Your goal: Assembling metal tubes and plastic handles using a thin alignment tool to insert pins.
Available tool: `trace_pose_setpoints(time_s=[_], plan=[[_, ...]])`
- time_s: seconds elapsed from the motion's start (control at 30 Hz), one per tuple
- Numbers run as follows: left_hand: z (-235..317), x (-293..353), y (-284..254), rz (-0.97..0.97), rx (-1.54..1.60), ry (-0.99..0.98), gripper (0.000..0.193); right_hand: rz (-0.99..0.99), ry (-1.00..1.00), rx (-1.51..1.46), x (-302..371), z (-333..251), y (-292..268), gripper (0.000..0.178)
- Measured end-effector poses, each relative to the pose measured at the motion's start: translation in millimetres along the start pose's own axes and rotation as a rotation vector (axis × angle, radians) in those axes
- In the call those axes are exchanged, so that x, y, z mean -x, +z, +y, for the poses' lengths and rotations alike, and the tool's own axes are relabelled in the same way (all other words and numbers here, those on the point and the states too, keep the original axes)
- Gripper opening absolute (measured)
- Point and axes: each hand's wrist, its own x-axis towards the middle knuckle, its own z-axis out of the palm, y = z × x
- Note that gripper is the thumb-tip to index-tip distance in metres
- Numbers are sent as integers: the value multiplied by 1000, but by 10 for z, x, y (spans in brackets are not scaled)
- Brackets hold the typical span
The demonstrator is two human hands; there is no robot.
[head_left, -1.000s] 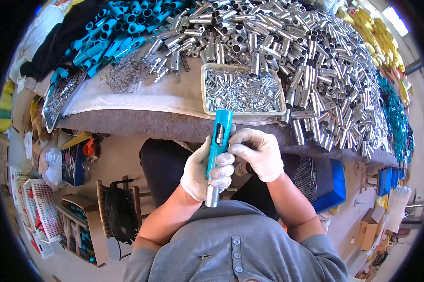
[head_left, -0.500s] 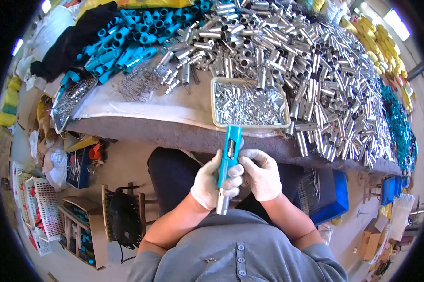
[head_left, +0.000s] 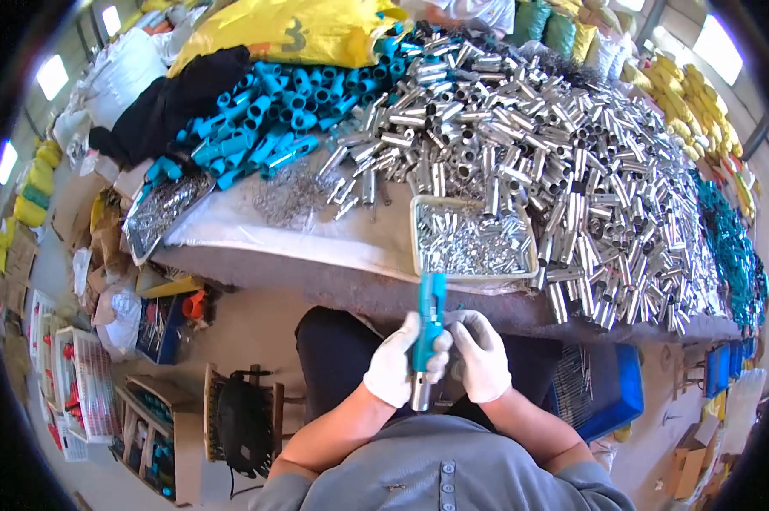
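Note:
My left hand, in a white glove, is wrapped round a teal tubular handle with a long slot in its upper part. A shiny metal tube sticks out of the handle's lower end. Just right of it, my gloved right hand is closed in a pinch, slightly apart from the handle. What its fingertips hold, if anything, cannot be made out. Beyond both hands, a shallow tray of small metal parts sits at the table's near edge.
Metal tubes are heaped over the table's middle and right. Teal handles are piled at the left beside thin wire springs. A yellow sack lies behind them. Blue bins and a wooden chair stand below.
The view has tilted, so the table sits lower in the picture. The teal handle has turned about its length, its slot now facing more to the right. My right hand has drawn slightly away from it.

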Motion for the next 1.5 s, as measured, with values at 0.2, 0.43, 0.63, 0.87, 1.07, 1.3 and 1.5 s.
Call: trace_pose_setpoints(time_s=[0.2, 0.43, 0.63, 0.87, 1.07, 1.3, 1.5], plan=[[128, 32, 25, 91, -65, 331, 42, -493, -290, 802, 18, 246, -117, 46], [131, -36, 190, 153, -191, 544, 42, -364, -438, 977, 52, 247, 91, 39], [433, -58, 166, -40, 150, 345, 42, -352, -784, 1199, -47, -156, -212, 31], [201, -185, 262, -71, -11, 220, 48, 413, -883, 1190, 225, -596, -1436, 22], [37, -335, 321, -65, -32, 169, 46, 1036, -1036, 1332, -136, -1386, -2804, 10], [-197, -411, 427, 43, -165, 174, 44, 813, -982, 1468, -903, -2109, -2765, 14], [-288, -499, 492, 110, -295, 177, 43, 441, -821, 1908, -1441, -2174, -2064, 19]])
